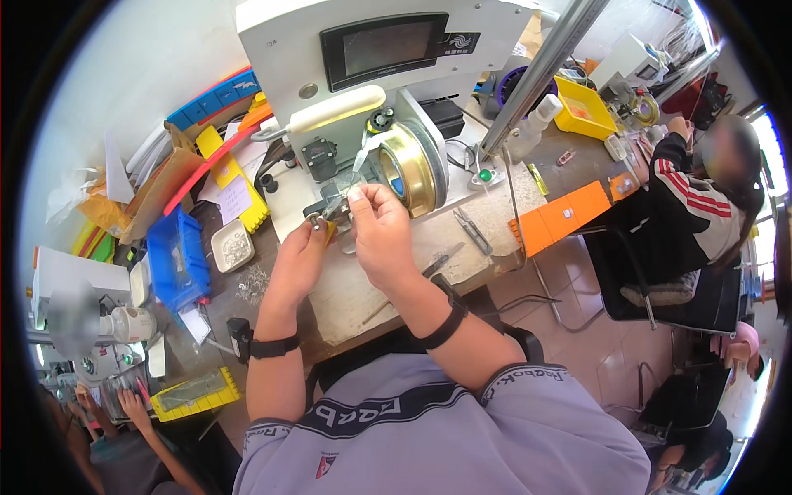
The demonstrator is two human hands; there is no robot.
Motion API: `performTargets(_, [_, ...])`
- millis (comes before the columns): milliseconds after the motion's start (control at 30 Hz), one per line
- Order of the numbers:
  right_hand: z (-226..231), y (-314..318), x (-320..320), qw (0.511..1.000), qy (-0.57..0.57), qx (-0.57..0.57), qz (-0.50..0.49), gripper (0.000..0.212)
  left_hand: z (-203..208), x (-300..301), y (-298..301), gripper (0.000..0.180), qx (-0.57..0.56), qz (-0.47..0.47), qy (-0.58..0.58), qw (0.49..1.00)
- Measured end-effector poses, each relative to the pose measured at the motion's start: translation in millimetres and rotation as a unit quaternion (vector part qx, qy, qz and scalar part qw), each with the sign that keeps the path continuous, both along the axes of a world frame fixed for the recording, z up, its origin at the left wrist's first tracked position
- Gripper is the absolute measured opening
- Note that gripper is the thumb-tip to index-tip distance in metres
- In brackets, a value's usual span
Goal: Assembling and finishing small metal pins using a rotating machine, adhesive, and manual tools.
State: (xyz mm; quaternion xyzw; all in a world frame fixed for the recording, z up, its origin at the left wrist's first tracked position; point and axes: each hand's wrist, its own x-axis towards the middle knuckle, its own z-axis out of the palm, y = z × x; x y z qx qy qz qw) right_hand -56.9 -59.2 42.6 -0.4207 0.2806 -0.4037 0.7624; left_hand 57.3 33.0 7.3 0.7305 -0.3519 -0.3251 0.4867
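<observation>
A white bench machine (280, 49) with a dark screen stands before me, with a gold-rimmed wheel (423, 169) on its front. My right hand (384, 235) is raised in front of the wheel. Its thumb and forefinger are pinched together, and what is between them is too small to name. Lower and to the left, my left hand (301, 257) has its fingers closed close to the machine's small metal head (330, 202). A bit of yellow shows beside those fingers, but I cannot make out what they hold. Both wrists wear black bands.
Left of my hands are a white dish of small parts (233, 247), loose clear pieces (252, 285) and a blue bin (177, 260). To the right lie snips (473, 231), a knife-like tool (443, 260) and an orange tray (565, 216). Co-workers sit at both sides.
</observation>
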Motion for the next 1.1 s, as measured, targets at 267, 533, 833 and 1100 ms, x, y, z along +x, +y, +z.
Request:
performTargets(267, [-24.5, -13.5, -0.8, 0.930, 0.187, -0.307, -0.072, 0.018, 35.5, 8.9, 1.1, 0.036, 0.092, -0.042, -0.230, 0.968])
performTargets(533, [22.1, -8.7, -5.6, 0.994, 0.013, 0.089, 0.058, 0.011, 75.2, -12.7, -19.6, 0.013, -0.145, 0.063, -0.226, 0.961])
performTargets(833, [3.6, -15.3, -9.7, 0.991, -0.025, 0.094, 0.090, 0.011, 80.0, -13.6, -32.0, 0.014, -0.121, -0.006, -0.255, 0.959])
performTargets(1100, [1.6, -14.0, -6.3, 0.990, -0.031, 0.098, 0.095, 0.010, 78.3, -15.3, -33.2, 0.007, -0.152, -0.027, -0.329, 0.932])
